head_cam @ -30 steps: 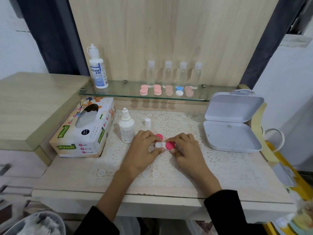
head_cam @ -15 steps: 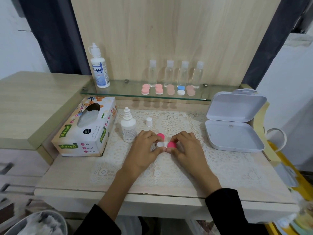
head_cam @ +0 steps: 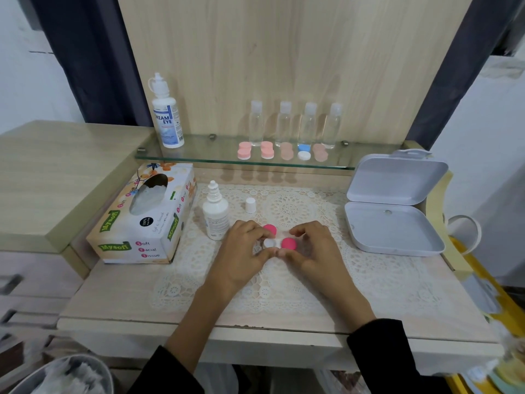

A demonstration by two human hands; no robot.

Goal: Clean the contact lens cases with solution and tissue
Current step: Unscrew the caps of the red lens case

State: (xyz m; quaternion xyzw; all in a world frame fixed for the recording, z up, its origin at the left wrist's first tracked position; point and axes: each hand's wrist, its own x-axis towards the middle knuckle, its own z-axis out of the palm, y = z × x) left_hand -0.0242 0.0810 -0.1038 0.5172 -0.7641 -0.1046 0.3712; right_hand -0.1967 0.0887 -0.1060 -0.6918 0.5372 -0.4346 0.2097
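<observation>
Mid-mat (head_cam: 377, 280), left hand (head_cam: 241, 251), right hand (head_cam: 321, 254) pinching case (head_cam: 270, 243)

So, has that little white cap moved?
No. The white cap stands the same gap right of the small bottle as before, on the mat.

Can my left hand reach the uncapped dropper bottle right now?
Probably yes: the dropper bottle stands just beside the left hand, nothing between, though that hand holds the contact lens case.
</observation>
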